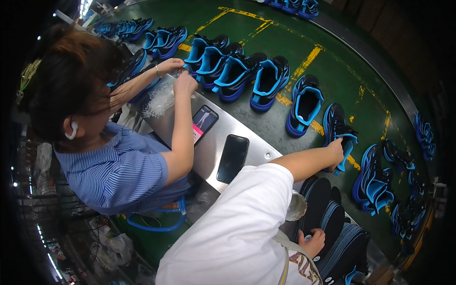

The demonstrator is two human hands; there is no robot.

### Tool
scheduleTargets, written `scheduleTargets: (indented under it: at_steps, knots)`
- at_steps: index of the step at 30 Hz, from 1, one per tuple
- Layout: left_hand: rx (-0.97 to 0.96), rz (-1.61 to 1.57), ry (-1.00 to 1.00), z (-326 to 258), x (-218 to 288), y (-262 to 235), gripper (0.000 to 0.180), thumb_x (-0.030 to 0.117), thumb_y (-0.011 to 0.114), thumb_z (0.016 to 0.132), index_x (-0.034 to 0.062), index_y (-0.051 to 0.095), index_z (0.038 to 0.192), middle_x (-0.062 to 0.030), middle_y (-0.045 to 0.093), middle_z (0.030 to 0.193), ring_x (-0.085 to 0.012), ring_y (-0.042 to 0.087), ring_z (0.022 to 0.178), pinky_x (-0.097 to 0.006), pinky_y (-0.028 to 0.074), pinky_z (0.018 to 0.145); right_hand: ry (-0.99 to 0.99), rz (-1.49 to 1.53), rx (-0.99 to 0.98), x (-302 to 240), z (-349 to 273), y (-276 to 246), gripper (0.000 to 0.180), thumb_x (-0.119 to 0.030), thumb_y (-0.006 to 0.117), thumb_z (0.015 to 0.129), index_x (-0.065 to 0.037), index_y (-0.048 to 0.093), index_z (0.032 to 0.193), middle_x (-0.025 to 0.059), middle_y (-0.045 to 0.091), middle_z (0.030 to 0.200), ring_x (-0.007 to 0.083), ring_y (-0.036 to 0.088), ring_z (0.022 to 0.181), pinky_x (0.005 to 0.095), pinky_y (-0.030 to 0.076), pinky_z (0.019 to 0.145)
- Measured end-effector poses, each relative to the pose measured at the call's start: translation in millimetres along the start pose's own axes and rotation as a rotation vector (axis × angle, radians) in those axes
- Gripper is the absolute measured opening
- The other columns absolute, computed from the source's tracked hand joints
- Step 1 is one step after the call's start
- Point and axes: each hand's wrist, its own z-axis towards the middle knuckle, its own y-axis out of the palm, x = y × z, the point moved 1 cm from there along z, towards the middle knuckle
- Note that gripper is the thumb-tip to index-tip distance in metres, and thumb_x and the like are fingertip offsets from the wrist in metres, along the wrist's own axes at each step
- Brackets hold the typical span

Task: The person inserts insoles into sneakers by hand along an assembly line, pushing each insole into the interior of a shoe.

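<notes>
White sleeve (228,218) above steel ledge (254,142); shoes (269,84) on green, yellow-lined surface (289,47).

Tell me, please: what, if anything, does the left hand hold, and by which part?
The left hand holds a black-and-blue shoe by its light-blue collar, near the heel.

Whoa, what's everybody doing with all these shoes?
The person in the white shirt has their left hand gripping the collar of a black-and-blue shoe, and their right hand against some dark insoles. A co-worker in blue stripes has both hands by another shoe. Two phones lie on the metal table.
</notes>
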Motion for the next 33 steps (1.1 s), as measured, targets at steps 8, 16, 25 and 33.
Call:
scheduleTargets:
  at_steps: [8, 16, 25, 33]
  knots:
    - [-0.122, 0.045, -0.103, 14.9, -1.1, 8.4, 0.062, 0.056, 0.053, 0.071, 0.015, 0.055, 0.117, -0.0035, 0.052, 0.122, -0.021, 0.044, 0.116, -0.043, 0.014, 0.101, 0.043, 0.138, -0.129, 14.5, -14.4, -31.0, 0.039, -0.017, 0.072, 0.056, -0.006, 0.041, 0.078, 0.0172, 0.045, 0.099, 0.034, 0.045, 0.091, 0.0406, 0.036, 0.077]
    - [0.058, 0.006, 0.022, 8.3, -1.1, 8.2, 0.04, 0.041, 0.055, 0.073, 0.0106, 0.066, 0.097, -0.0071, 0.064, 0.097, -0.0226, 0.058, 0.094, -0.049, 0.019, 0.098, 0.42, 1.174, -0.451, 19.4, 6.4, -61.0, 0.05, -0.001, 0.056, 0.061, -0.001, 0.04, 0.109, 0.0112, 0.051, 0.093, 0.0175, 0.051, 0.085, 0.027, 0.04, 0.076]
    - [-0.211, -0.108, -0.133, -12.8, 5.4, -73.9, 0.046, 0.022, 0.057, 0.07, 0.0132, 0.053, 0.114, -0.0108, 0.058, 0.108, -0.0243, 0.055, 0.1, -0.042, 0.033, 0.085, 0.187, 0.976, 0.13, 90.2, 5.3, -93.2, 0.059, 0.001, 0.064, 0.059, -0.004, 0.037, 0.111, 0.0084, 0.036, 0.112, 0.0207, 0.039, 0.105, 0.0316, 0.026, 0.097]
    - [0.661, -0.498, 0.057, 114.8, 76.5, -78.4, 0.067, 0.042, 0.059, 0.074, 0.0095, 0.036, 0.128, -0.0153, 0.036, 0.129, -0.0307, 0.035, 0.118, -0.046, 0.032, 0.091, 0.288, 0.799, -0.138, 89.8, 3.5, -91.5, 0.046, -0.016, 0.044, 0.088, 0.005, 0.034, 0.128, 0.026, 0.038, 0.123, 0.0331, 0.046, 0.105, 0.0329, 0.034, 0.091]
